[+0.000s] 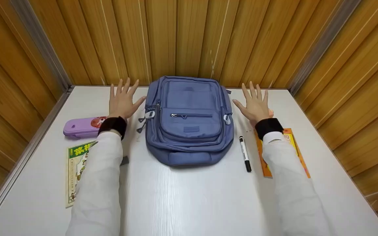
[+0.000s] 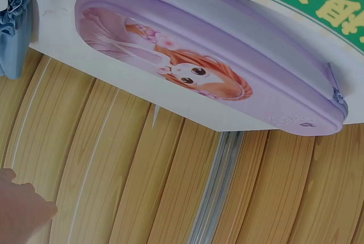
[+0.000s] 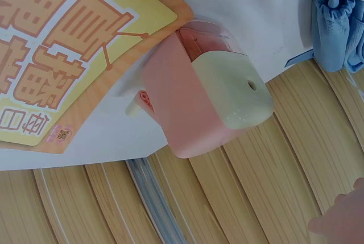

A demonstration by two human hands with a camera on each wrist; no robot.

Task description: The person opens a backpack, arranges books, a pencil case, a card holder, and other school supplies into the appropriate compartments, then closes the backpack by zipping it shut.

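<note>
A blue backpack (image 1: 190,121) lies in the middle of the white table with its zipped front pocket facing up. My left hand (image 1: 122,101) is beside its left side, fingers straight and spread, holding nothing. On the other side is my right hand (image 1: 254,105), likewise spread and without anything in it. Close to the left wrist lies a purple pencil case (image 2: 227,56) with a cartoon girl on it. A pink pencil sharpener (image 3: 187,96) with a cream front and a crank stands near the right wrist; in the head view the right hand hides most of it.
A green and cream book (image 1: 77,170) lies partly under the left sleeve, near a small dark object (image 1: 125,160). At right are a black-and-white marker (image 1: 245,154) and an orange and yellow book (image 1: 267,168), partly covered by the right arm. Wood-patterned walls (image 1: 189,39) enclose the table.
</note>
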